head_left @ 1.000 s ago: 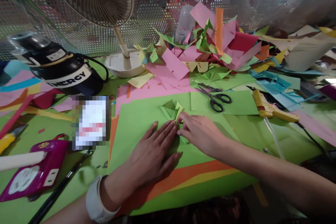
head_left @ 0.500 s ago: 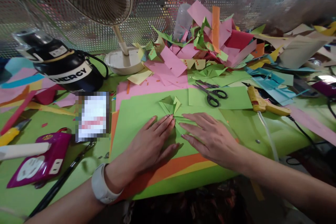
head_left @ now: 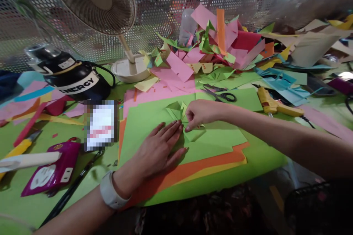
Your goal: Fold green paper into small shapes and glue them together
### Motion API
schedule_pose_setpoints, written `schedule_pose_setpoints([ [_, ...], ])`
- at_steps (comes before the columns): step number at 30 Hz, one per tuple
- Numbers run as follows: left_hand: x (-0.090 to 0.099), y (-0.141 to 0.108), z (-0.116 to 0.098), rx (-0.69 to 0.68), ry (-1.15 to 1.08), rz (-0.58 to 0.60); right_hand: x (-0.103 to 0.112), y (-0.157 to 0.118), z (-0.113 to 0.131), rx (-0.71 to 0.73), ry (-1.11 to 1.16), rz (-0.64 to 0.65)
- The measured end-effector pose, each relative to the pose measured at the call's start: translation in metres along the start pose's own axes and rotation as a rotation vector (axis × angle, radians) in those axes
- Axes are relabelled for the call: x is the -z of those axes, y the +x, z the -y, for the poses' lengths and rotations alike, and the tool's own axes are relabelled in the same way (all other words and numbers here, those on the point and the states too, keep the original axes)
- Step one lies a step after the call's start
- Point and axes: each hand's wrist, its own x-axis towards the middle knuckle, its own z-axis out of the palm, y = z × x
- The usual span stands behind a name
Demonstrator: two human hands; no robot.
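A folded green paper piece lies on a stack of green paper sheets, its pleated points fanned out around a centre. My left hand rests flat, fingers stretched, with the fingertips on the near left side of the folded piece. Curled closed, my right hand bears down on the right side of the same piece; its inner fingers are hidden, so whether paper is pinched in them does not show. Black-handled scissors lie just beyond the right hand.
A yellow glue gun lies at right. Behind are a heap of coloured paper scraps, a fan and a black bottle. At left lie a purple pouch, a yellow cutter and a blurred-out bright rectangle.
My right hand has gone from spread fingers to a closed curl and shifted up and left onto the folded paper. My left hand stays flat in place. The view has shifted slightly.
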Motion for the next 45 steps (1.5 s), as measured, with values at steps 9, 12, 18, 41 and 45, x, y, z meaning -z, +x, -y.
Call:
schedule_pose_setpoints([
  [9, -0.001, 0.0, 0.0, 0.001, -0.002, 0.013, 0.003, 0.014, 0.007, -0.062, -0.077, 0.139],
  [12, 0.004, -0.005, 0.0, -0.011, -0.006, -0.013, 0.003, 0.014, 0.008, -0.077, -0.041, 0.168],
  [18, 0.011, -0.023, -0.005, -0.067, -0.042, -0.03, 0.003, 0.018, 0.005, -0.05, -0.016, 0.218],
  [41, 0.008, -0.001, 0.008, -0.131, -0.183, -0.014, 0.007, 0.022, 0.009, -0.055, -0.115, 0.313],
  [45, 0.008, 0.003, 0.008, -0.202, -0.093, -0.051, 0.006, 0.018, 0.012, -0.083, -0.133, 0.293],
])
